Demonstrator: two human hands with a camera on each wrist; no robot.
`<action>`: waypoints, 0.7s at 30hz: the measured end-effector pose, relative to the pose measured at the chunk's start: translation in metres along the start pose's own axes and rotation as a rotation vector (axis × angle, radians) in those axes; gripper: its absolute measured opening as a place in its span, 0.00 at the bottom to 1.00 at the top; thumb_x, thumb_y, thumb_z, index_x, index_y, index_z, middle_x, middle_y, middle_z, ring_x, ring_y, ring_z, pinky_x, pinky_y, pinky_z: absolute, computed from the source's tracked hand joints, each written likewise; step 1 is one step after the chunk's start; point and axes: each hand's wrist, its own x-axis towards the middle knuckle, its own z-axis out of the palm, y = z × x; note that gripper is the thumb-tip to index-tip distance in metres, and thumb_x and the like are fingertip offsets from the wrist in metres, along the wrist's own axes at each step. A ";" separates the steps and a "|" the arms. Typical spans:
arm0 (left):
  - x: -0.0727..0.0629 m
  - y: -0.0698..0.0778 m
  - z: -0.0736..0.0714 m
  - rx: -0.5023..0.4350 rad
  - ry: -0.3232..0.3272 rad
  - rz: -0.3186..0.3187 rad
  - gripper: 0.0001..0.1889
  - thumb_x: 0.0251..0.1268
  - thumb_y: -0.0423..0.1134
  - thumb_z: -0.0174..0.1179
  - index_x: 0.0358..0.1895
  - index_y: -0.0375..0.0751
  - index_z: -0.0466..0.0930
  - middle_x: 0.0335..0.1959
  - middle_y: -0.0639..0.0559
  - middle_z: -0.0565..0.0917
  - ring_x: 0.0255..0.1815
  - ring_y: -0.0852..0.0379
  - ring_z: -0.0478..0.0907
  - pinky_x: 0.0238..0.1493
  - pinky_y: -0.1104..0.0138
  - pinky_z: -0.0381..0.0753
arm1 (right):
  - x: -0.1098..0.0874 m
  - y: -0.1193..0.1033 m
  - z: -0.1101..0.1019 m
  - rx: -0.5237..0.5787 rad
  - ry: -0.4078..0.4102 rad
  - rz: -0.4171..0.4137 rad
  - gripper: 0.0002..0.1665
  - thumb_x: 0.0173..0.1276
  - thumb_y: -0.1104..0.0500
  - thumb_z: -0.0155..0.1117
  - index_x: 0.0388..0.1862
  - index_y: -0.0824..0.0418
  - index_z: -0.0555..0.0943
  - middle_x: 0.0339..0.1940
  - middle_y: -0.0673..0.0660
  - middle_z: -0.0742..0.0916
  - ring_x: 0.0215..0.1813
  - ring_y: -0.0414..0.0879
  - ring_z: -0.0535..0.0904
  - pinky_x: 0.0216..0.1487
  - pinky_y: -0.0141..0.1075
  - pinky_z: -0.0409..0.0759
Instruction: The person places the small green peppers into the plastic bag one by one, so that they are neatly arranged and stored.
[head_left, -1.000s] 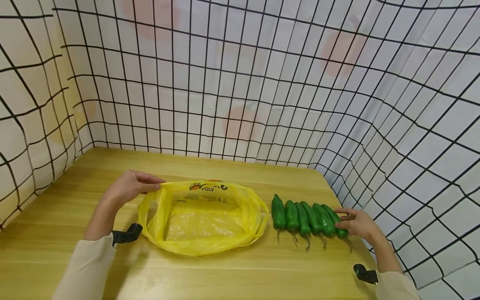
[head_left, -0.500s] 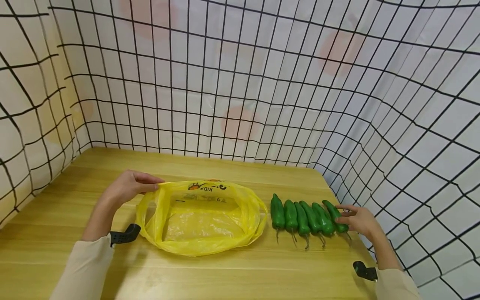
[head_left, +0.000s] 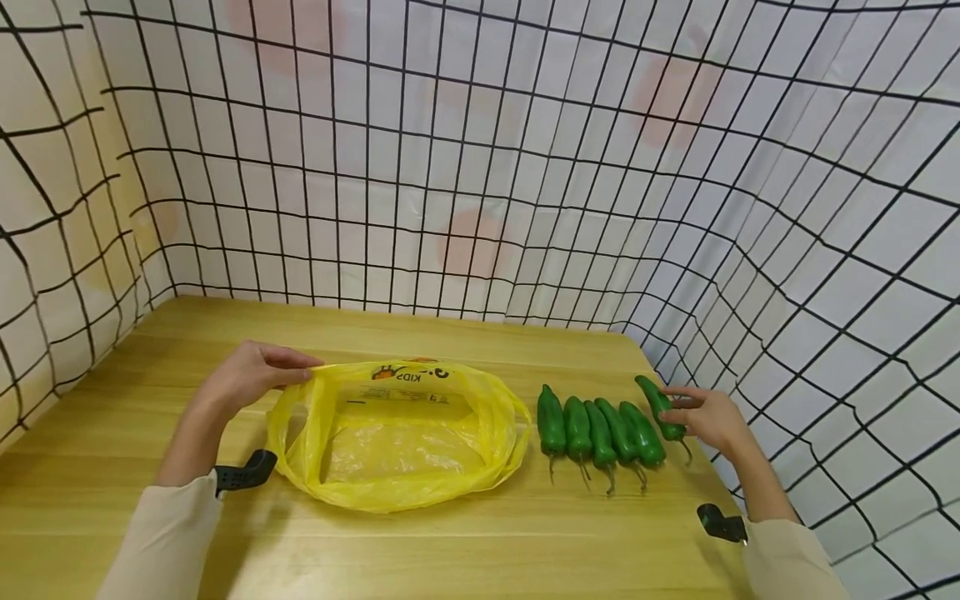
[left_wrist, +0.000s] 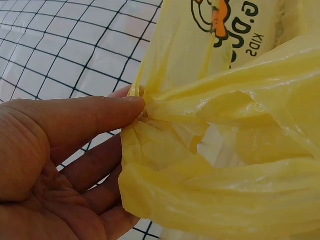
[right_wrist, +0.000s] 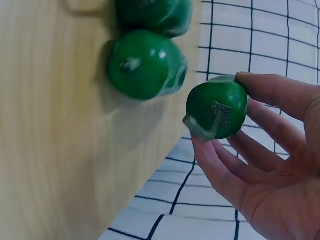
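A yellow plastic bag [head_left: 405, 497] with printed lettering lies on the wooden table, its mouth spread wide. My left hand [head_left: 251, 379] pinches the bag's rim at its far left corner; the left wrist view shows thumb [left_wrist: 107, 111] and forefinger gathering the film. Over at the right, my right hand [head_left: 708, 417] grips a green pepper [head_left: 660, 408] between thumb and fingers. In the right wrist view this pepper [right_wrist: 217, 107] points its curved stem at the camera, apart from its neighbours. Several more green peppers [head_left: 600, 433] lie in a row between the bag and that hand.
The wooden table [head_left: 450, 558] is enclosed at the back and sides by white cloth with a black grid [head_left: 420, 183]. The right-hand cloth wall [head_left: 847, 333] stands close beside the right forearm. A black wrist camera [head_left: 722, 523] sits at the right cuff.
My right hand has taken hold of the rightmost pepper and raised it away from the row, moving it slightly back and left. My left hand keeps its hold on the bag's rim.
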 end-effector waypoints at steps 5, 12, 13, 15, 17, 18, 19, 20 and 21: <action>-0.001 0.000 0.001 -0.006 0.001 0.006 0.20 0.72 0.48 0.63 0.60 0.43 0.85 0.58 0.40 0.85 0.51 0.49 0.82 0.56 0.48 0.79 | 0.004 -0.007 0.003 0.022 0.008 -0.022 0.37 0.71 0.48 0.68 0.74 0.62 0.72 0.68 0.76 0.76 0.61 0.68 0.79 0.51 0.49 0.85; -0.001 0.001 0.002 -0.018 0.002 0.003 0.19 0.72 0.48 0.63 0.60 0.43 0.85 0.59 0.40 0.85 0.54 0.47 0.82 0.58 0.46 0.78 | 0.003 -0.019 0.009 0.042 -0.003 -0.036 0.38 0.71 0.46 0.69 0.73 0.62 0.73 0.69 0.76 0.75 0.61 0.67 0.79 0.53 0.50 0.85; -0.001 0.001 0.002 -0.021 0.001 0.002 0.19 0.72 0.48 0.63 0.60 0.43 0.85 0.59 0.40 0.85 0.54 0.47 0.82 0.58 0.46 0.78 | 0.003 -0.022 0.009 0.034 -0.002 -0.044 0.38 0.71 0.46 0.69 0.73 0.62 0.73 0.69 0.76 0.75 0.60 0.67 0.80 0.52 0.49 0.85; -0.001 0.001 0.002 -0.027 0.001 -0.002 0.20 0.72 0.47 0.63 0.60 0.43 0.85 0.59 0.40 0.85 0.54 0.47 0.82 0.59 0.46 0.78 | 0.004 -0.028 0.009 0.020 0.000 -0.061 0.37 0.71 0.46 0.68 0.73 0.61 0.73 0.69 0.75 0.76 0.58 0.64 0.82 0.50 0.48 0.85; -0.001 0.000 0.001 -0.028 0.004 -0.004 0.20 0.72 0.47 0.63 0.60 0.42 0.85 0.58 0.40 0.85 0.54 0.47 0.82 0.59 0.46 0.78 | 0.005 -0.035 0.009 0.004 0.007 -0.073 0.36 0.70 0.46 0.69 0.72 0.59 0.75 0.68 0.74 0.77 0.55 0.61 0.84 0.49 0.46 0.86; -0.002 0.000 0.001 -0.029 0.004 -0.006 0.20 0.72 0.47 0.63 0.60 0.42 0.85 0.58 0.40 0.85 0.54 0.47 0.81 0.59 0.46 0.78 | 0.006 -0.039 0.010 -0.008 0.009 -0.083 0.36 0.70 0.46 0.69 0.72 0.59 0.75 0.68 0.73 0.78 0.53 0.59 0.85 0.49 0.46 0.86; -0.002 0.001 0.001 -0.031 0.005 -0.007 0.20 0.72 0.47 0.63 0.60 0.42 0.85 0.58 0.40 0.85 0.53 0.47 0.81 0.59 0.46 0.77 | 0.007 -0.042 0.010 -0.013 0.010 -0.092 0.35 0.70 0.46 0.69 0.72 0.59 0.75 0.67 0.73 0.78 0.52 0.58 0.85 0.48 0.46 0.86; -0.002 0.001 0.000 -0.032 0.006 -0.007 0.20 0.72 0.47 0.63 0.60 0.42 0.85 0.58 0.40 0.85 0.54 0.47 0.81 0.59 0.46 0.77 | 0.007 -0.046 0.011 -0.014 0.009 -0.098 0.35 0.70 0.46 0.69 0.72 0.59 0.75 0.67 0.73 0.79 0.51 0.58 0.85 0.48 0.46 0.86; -0.002 0.001 0.000 -0.030 0.006 -0.005 0.19 0.72 0.47 0.63 0.60 0.42 0.85 0.58 0.40 0.85 0.53 0.47 0.81 0.58 0.46 0.77 | 0.008 -0.049 0.011 -0.015 0.008 -0.104 0.35 0.70 0.46 0.69 0.71 0.59 0.76 0.66 0.73 0.79 0.51 0.57 0.85 0.47 0.46 0.86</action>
